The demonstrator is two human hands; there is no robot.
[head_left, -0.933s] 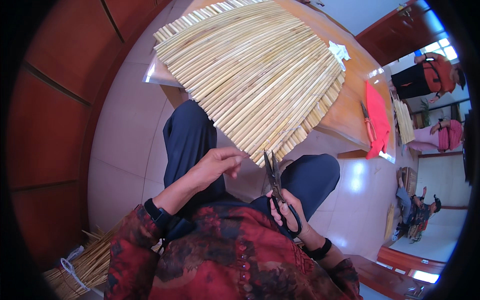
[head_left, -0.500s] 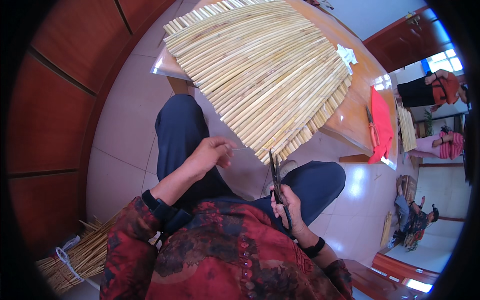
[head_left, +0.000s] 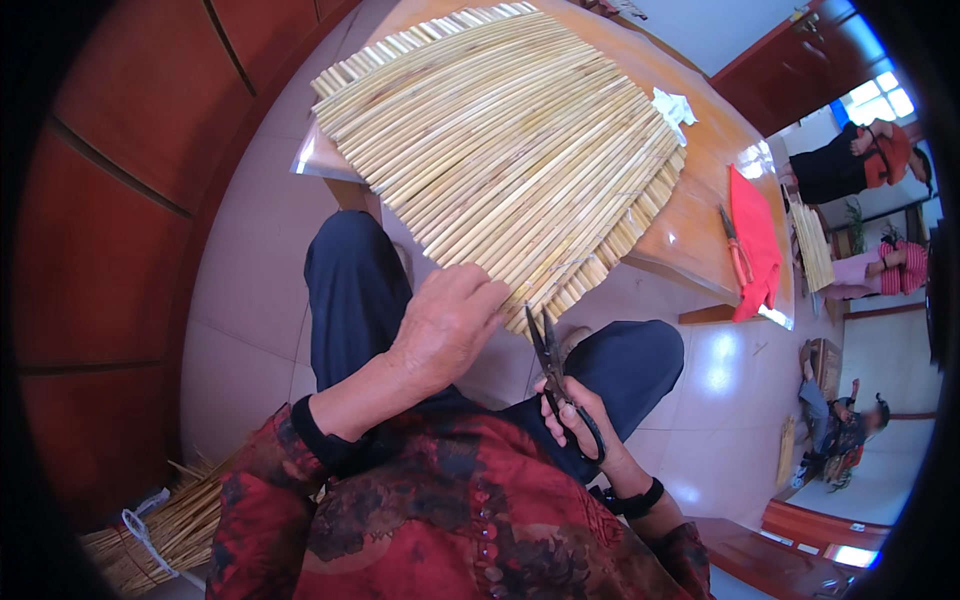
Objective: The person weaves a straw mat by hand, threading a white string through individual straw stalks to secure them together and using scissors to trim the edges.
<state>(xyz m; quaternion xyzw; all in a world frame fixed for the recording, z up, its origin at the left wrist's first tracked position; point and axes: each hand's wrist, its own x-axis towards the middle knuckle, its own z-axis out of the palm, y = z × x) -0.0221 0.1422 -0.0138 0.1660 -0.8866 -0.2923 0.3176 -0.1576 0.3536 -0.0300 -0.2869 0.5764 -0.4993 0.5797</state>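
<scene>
A mat of pale reed stalks [head_left: 500, 150] bound side by side lies over the table, its near corner pointing toward me past the table edge. My left hand [head_left: 445, 325] is closed at that corner, back of the hand up, with its fingertips partly hidden against the stalks. In my right hand [head_left: 580, 415] is a pair of dark scissors [head_left: 552, 370], blades parted and pointing up at the mat's near end. Thin binding thread [head_left: 570, 264] crosses the stalks close to that end.
On the wooden table [head_left: 690, 215] are a red cloth [head_left: 755, 240], pliers [head_left: 737, 250] with orange handles and a crumpled white tissue [head_left: 674, 108]. A tied bundle of thin stalks [head_left: 170, 530] is at lower left. Several people are at the right, beyond the table.
My left hand, which held a thread out left of the mat, has moved up and right onto the mat's near corner. The scissor blades, close together before, are now parted.
</scene>
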